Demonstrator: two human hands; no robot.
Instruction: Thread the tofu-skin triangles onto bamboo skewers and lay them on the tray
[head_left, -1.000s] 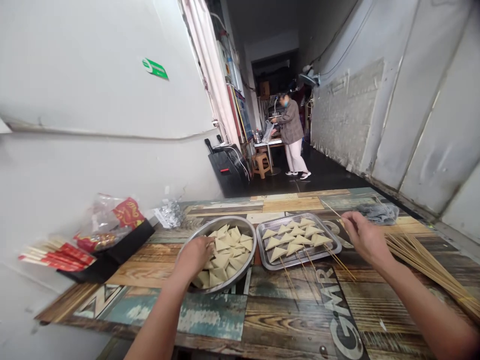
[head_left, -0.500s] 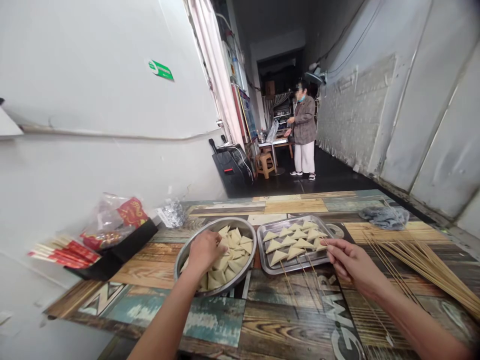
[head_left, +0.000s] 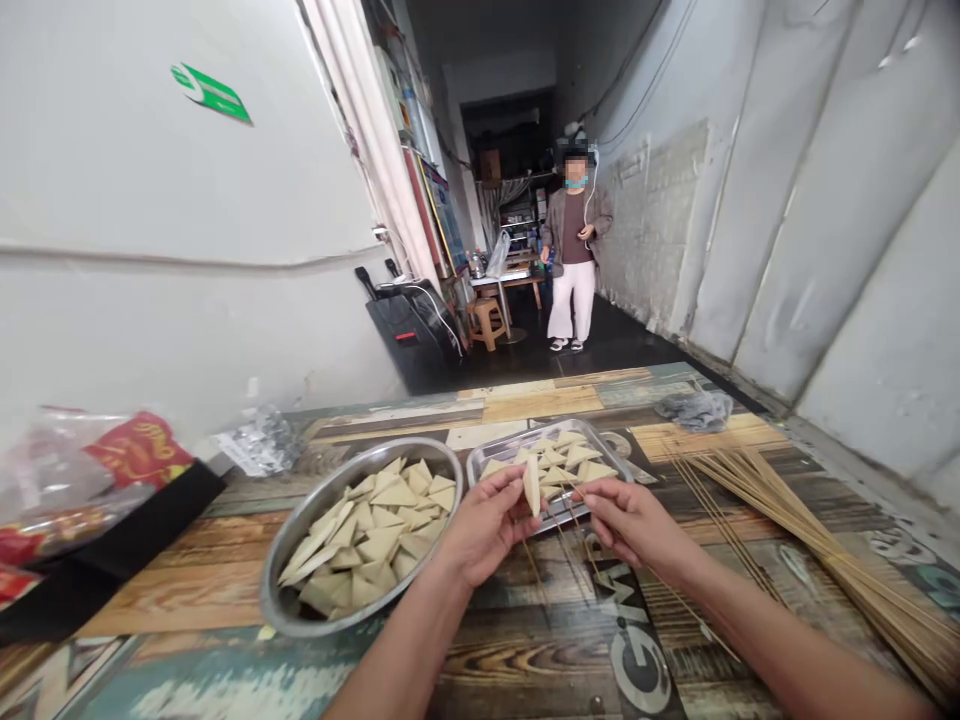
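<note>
My left hand (head_left: 491, 520) is closed on a pale triangular tofu piece (head_left: 532, 486), held on edge in front of the tray. Facing it, my right hand (head_left: 626, 515) pinches a thin bamboo skewer (head_left: 566, 487), its tip close to the piece; I cannot tell whether it touches. Behind both hands lies a metal tray (head_left: 600, 437) with rows of similar triangles (head_left: 576, 455), several on skewers that stick out over the near rim. To the left, a round metal bowl (head_left: 271, 590) is heaped with loose triangles (head_left: 375, 540).
Loose bamboo skewers (head_left: 802, 510) lie on the right of the patterned wooden table (head_left: 517, 660). A grey crumpled bag (head_left: 694, 408) is behind them. At left stand a black box (head_left: 142, 525) with packets and a clear crumpled bag (head_left: 262, 440). A person (head_left: 576, 240) stands beyond the table.
My left hand has come out of the bowl with a triangle and moved right, near my right hand. The view has swung right. The person beyond has turned toward me.
</note>
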